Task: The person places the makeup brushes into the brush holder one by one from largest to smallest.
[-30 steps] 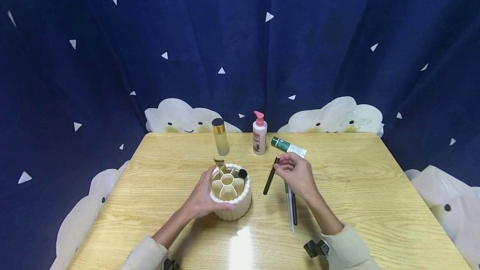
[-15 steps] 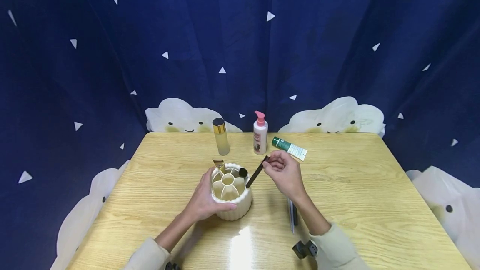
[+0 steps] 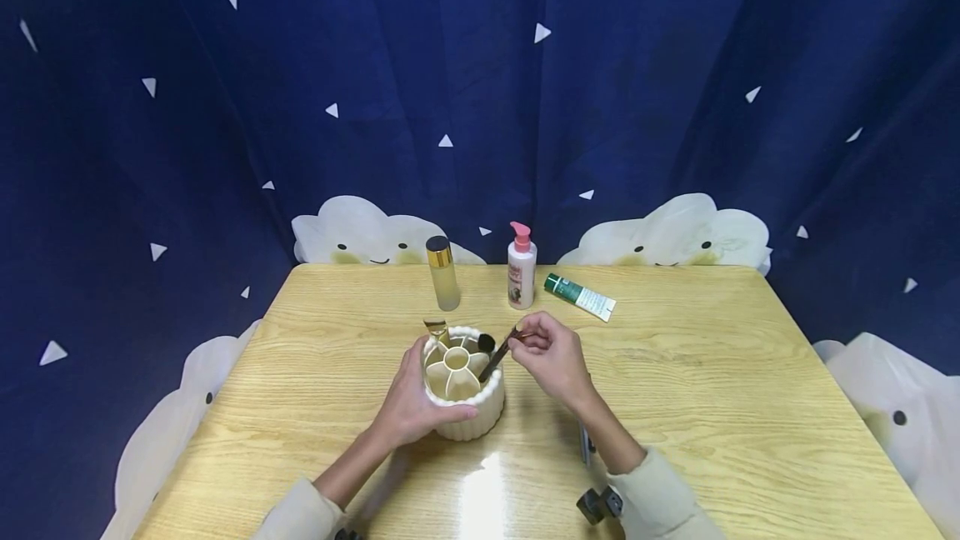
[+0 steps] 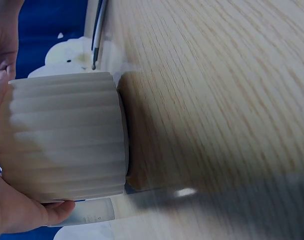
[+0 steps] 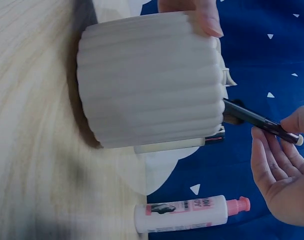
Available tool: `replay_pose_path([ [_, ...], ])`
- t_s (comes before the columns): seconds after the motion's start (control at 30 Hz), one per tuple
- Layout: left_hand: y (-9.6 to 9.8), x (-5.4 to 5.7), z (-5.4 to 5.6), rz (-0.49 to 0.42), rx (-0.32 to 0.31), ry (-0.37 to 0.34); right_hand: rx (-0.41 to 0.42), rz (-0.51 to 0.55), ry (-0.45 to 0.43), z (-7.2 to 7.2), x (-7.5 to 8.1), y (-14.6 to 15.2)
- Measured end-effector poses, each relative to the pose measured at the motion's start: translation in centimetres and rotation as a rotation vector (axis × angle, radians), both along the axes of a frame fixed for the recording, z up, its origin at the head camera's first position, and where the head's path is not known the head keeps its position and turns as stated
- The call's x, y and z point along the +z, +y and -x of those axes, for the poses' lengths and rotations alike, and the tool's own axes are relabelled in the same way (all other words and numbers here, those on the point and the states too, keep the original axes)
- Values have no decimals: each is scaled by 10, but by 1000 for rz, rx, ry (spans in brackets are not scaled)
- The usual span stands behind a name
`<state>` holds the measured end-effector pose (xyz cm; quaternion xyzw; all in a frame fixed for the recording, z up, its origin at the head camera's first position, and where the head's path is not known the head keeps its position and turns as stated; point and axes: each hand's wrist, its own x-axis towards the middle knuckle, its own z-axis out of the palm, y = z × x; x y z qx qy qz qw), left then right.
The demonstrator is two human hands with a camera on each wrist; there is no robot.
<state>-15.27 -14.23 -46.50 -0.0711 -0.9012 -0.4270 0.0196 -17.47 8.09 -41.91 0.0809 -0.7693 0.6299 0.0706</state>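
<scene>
A cream ribbed round organizer [image 3: 483, 417] with petal-shaped compartments stands upright on the table. My left hand [image 3: 415, 405] grips its side, thumb toward me and fingers round the far side. Between right thumb and fingertips, my right hand [image 3: 553, 361] pinches a slim black pen [image 5: 256, 120] by its pale-tipped upper end. The pen leans, its lower end inside a right-hand compartment. Behind it, a brush with a round black head [image 3: 486, 343] pokes up from the organizer. A gold piece with a flat, flared end [image 3: 437, 330] rises at the back left.
Behind the organizer stand a gold-collared bottle with a black cap [image 3: 443, 277] and a white bottle with a pink pump [image 3: 521, 269]. A green-and-white tube [image 3: 579, 297] lies to their right. Slim tools [image 3: 586, 444] lie partly hidden under my right forearm.
My right hand has carried the black pen leftward to the organizer, and its lower end has gone from beside the rim to inside. The left hand keeps its grip on the organizer.
</scene>
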Motion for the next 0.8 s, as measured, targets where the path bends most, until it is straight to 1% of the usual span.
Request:
replay_pose_path([
  [0.17,1,1,-2,11,14,-19,35,-40,11,0,-9,-3],
  [0.3,1,1,-2,16,16,-19,53,-110,27,1,-15,-4],
  [0.47,1,1,-2,17,20,-15,64,-214,75,1,-20,-7],
  [0.6,1,0,-3,20,22,-20,93,-251,115,0,-23,-9],
  [0.8,1,-1,-3,21,21,-19,133,-292,102,-1,-27,-12],
])
